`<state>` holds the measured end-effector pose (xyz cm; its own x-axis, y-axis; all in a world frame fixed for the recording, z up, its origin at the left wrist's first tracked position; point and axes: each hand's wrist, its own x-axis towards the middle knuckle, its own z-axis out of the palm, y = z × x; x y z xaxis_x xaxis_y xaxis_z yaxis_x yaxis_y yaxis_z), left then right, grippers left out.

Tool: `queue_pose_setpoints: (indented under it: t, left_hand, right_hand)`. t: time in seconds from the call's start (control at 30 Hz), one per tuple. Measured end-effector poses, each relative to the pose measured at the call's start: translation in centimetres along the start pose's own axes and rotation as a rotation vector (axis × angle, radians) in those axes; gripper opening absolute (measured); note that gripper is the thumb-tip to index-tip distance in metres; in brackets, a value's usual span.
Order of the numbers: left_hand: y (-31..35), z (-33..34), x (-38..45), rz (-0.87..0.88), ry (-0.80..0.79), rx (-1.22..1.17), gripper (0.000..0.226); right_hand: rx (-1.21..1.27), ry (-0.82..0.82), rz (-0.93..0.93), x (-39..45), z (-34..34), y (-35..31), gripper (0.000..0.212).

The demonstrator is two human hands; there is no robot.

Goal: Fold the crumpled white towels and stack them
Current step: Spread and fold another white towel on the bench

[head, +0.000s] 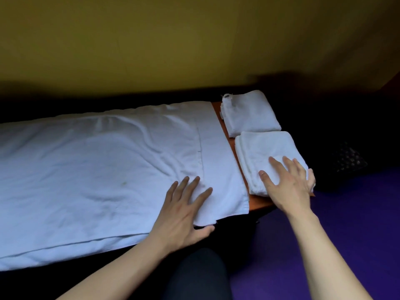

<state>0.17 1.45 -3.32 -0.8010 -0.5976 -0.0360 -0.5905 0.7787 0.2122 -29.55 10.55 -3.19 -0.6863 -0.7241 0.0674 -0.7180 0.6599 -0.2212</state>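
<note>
Done: two folded towels at the right end of the tabletop (224, 124), the far folded towel (251, 114) near the wall, the near folded towel (266, 152) just in front of it; side by side, close together, not one on the other.
Left to do: large towel (97, 169) spread flat over most of the tabletop, wrinkled, apparently doubled once (a hem line along its near edge); probably more folds needed, then all three stacked.
Progress: roughly past halfway, judging by two of three visible towels folded and none stacked.
Left hand (184, 211): fingers spread and straight, palm down on the near right corner of the large towel, thumb off the tabletop's edge; gripping nothing.
Right hand (287, 182): fingers straight and apart, pressing flat on top of the near folded towel; gripping nothing.
Surface: orange-brown wood, showing only as a strip between the large towel and the folded ones.
Room: yellow-olive wall (173, 40) behind; purple floor (335, 234) at lower right; dim lighting, dark shadow along the far edge.
</note>
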Motion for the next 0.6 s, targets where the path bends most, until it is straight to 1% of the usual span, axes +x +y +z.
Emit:
queue_pose_setpoints:
  t: [0.07,0.13,0.17,0.2,0.23,0.3,0.37,0.43,0.53,0.6]
  left_hand:
    - [-0.3,0.4,-0.8,0.015,-0.045,0.024,0.092]
    - [-0.7,0.7,-1.4,-0.011,-0.070,0.045,0.089]
    - [-0.8,0.8,-1.6,-0.024,-0.068,0.040,0.084]
    - [-0.8,0.8,-1.7,-0.028,-0.061,0.022,0.078]
    - [-0.9,0.7,-1.7,-0.030,-0.050,-0.003,0.072]
    - [-1.0,0.8,-1.6,-0.029,-0.019,-0.081,0.060]
    - [-1.2,0.8,-1.4,-0.056,0.026,-0.212,0.051]
    - [-1.2,0.7,-1.5,-0.094,0.091,-0.354,0.043]
    - [-0.9,0.1,-1.5,-0.156,0.175,-0.497,0.031]
    - [-0.6,-0.3,-1.2,-0.196,0.202,-0.523,0.032]
  right_hand:
    - [0.092,0.161,-0.040,-0.5,0.1,-1.7,0.054]
    - [0.165,0.315,-0.103,-0.9,0.2,-4.5,0.045]
    - [0.192,0.351,-0.141,-1.1,0.2,-6.1,0.040]
    - [0.223,0.352,-0.185,-1.3,0.3,-7.6,0.037]
    - [0.264,0.313,-0.234,-1.3,0.4,-9.3,0.034]
    - [0.363,0.127,-0.274,-0.9,0.6,-12.3,0.032]
    - [0.447,-0.099,-0.223,0.7,1.0,-14.9,0.031]
    - [0.453,-0.263,-0.142,2.9,1.4,-17.1,0.032]
    - [0.480,-0.347,-0.015,5.8,1.8,-19.5,0.032]
    - [0.552,-0.357,0.082,7.4,1.8,-20.9,0.033]
